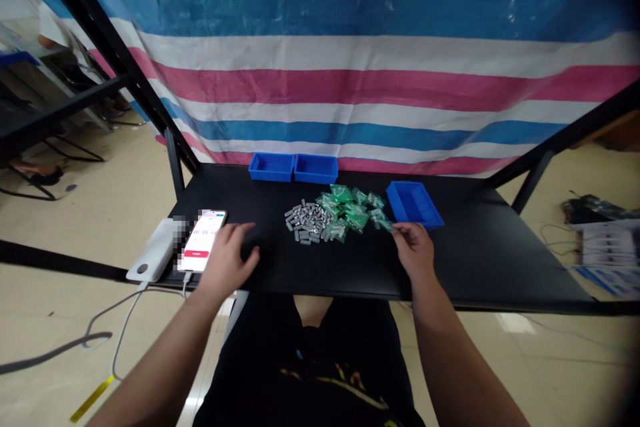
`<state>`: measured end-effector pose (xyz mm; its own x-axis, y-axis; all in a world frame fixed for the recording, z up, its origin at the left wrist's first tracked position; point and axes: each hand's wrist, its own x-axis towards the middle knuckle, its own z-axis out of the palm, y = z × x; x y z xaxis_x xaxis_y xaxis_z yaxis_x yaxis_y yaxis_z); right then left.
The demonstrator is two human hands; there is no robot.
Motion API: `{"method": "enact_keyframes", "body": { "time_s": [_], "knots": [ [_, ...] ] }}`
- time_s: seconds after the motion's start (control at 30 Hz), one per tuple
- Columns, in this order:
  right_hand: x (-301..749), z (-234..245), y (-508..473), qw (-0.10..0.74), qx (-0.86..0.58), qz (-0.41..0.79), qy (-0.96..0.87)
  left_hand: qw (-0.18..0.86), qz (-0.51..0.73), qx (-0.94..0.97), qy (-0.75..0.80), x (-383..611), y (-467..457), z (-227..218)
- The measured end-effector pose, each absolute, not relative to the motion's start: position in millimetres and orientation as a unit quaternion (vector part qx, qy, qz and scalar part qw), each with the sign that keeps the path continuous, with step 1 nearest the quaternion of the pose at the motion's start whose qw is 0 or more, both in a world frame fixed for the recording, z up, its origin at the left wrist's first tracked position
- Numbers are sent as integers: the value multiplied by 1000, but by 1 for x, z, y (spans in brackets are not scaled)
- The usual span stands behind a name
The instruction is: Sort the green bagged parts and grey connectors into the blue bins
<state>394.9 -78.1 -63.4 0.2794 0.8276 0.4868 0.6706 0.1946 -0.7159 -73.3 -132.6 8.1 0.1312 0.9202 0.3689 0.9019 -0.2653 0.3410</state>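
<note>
Shirt [310,380] near table edge [280,288] — left hand [229,257] spread, room beside; right hand [416,250] pinching packet [381,219].

I get moderate light, black blur down the right border, glints on the striped sheet [350,87] beyond the far edge of the bench [480,247], and soft detail in the green packets [357,217].

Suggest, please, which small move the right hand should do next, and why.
Probably the right hand should draw the green packet it is touching away from the other green packets: this one lies at their right edge, and the right-hand blue tray is close by.
</note>
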Motion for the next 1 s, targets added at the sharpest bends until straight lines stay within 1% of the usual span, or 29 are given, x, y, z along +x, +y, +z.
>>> {"method": "enact_keyframes", "body": {
  "time_s": [0.13, 0.23, 0.3, 0.4, 0.47, 0.63, 0.8, 1.0],
  "knots": [
    [392, -60, -78, 485, -618, 45, -617, 77, 273, 796, 535, -26, -141, -7],
    [388, -58, -80, 469, -612, 29, -637, 95, 285, 799, 521, -15, -139, -17],
    [385, -56, -81, 456, -614, -14, -645, 99, 292, 799, 516, -14, -136, -21],
    [383, -54, -83, 461, -652, -104, -593, 97, 298, 796, 518, -17, -133, -26],
    [385, -56, -81, 461, -682, -121, -555, 97, 295, 795, 521, -18, -133, -28],
    [407, -63, -58, 431, -720, -60, -541, 106, 274, 789, 539, -17, -133, -29],
    [433, -57, -10, 433, -748, -30, -503, 120, 265, 789, 541, -18, -132, -27],
    [419, -43, 45, 394, -702, 99, -585, 131, 267, 790, 536, -19, -132, -26]
  ]
}}
